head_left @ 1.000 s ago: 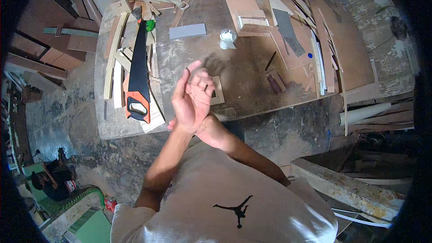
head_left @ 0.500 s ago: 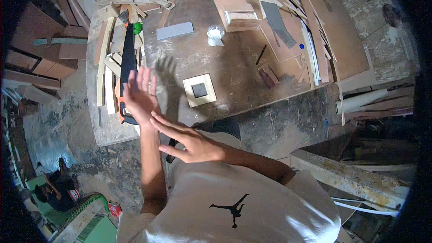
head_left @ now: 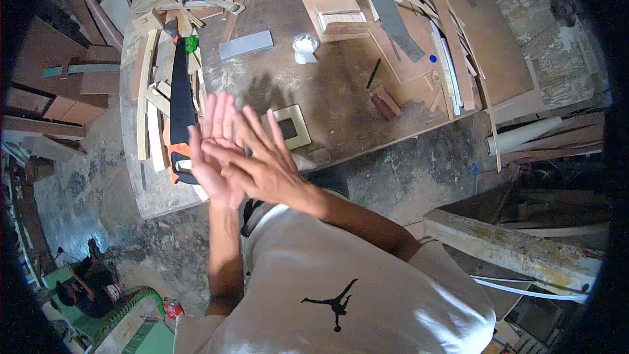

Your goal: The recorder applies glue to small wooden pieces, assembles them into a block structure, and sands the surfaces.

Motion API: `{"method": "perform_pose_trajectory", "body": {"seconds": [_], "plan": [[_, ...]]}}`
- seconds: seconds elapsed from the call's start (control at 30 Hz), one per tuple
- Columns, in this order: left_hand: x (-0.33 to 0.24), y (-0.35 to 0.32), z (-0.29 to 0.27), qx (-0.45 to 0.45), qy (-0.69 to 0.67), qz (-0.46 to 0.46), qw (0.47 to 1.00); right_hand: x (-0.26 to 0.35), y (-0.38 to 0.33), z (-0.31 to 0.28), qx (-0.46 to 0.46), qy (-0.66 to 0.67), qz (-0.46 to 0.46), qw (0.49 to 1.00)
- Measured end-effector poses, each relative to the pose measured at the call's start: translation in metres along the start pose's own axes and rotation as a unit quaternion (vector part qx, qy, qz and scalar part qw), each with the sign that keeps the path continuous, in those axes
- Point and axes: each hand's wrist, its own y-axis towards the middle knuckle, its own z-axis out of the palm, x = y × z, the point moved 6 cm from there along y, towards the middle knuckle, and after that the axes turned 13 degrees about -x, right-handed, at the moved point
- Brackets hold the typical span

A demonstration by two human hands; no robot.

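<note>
My left hand is held palm up above the near edge of the workbench, fingers stretched out. Across its palm lies my right hand, palm down with the fingers spread, so the two touch. Neither hand holds anything. Just behind my right fingertips, a small square wooden frame with a dark centre lies on the bench, partly covered by the hand. To the left of my hands rests a handsaw with a black blade and an orange and black handle.
Wood strips lie under and beside the saw, with a hammer behind. A grey block, a cup of white stuff, a pencil and a sanding block are on the workbench. A person sits at lower left.
My right hand has slid from the left wrist up onto the left palm, its fingers now more spread. The wooden frame has become partly hidden behind it.
</note>
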Motion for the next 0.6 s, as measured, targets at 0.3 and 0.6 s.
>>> {"method": "perform_pose_trajectory", "body": {"seconds": [0.3,0.6], "plan": [[0.014,-0.023,-0.023,-0.050,0.198,0.006,0.979,-0.080,0.013,-0.002,-0.057,-0.090,0.071,0.992],[0.004,-0.010,-0.045,-0.077,0.226,0.039,0.970,-0.029,-0.016,0.030,0.072,0.308,0.212,0.925]]}}
